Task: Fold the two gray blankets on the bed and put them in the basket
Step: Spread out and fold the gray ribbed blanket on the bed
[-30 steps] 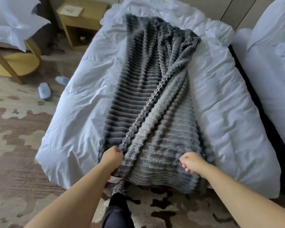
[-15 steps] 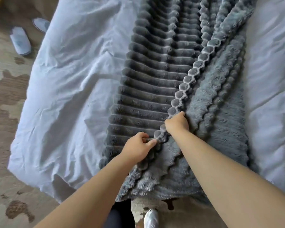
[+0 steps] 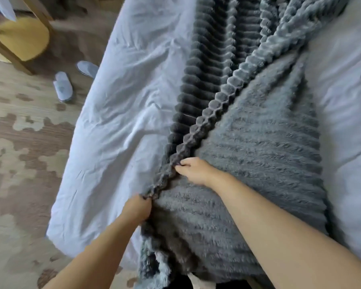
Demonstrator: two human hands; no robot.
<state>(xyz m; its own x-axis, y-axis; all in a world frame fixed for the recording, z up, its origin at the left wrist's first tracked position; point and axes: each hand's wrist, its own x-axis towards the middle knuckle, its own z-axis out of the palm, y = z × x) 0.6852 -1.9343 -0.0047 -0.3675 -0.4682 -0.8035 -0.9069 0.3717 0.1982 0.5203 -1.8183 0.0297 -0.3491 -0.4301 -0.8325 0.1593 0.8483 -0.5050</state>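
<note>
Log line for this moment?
stage: folding | blanket on bed | left hand: grips blanket edge | right hand: pinches edge farther up | basket: not in view

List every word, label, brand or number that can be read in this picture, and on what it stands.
No text can be read.
The gray blanket and the white bedding show no print.
The slipper bears a faint mark, too blurred to read.

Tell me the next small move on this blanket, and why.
Probably draw the scalloped edge left, over the dark ribbed strip. The left hand and right hand both grip that edge, and it lies slanted across the gray blanket, so the fold is not square.
</note>
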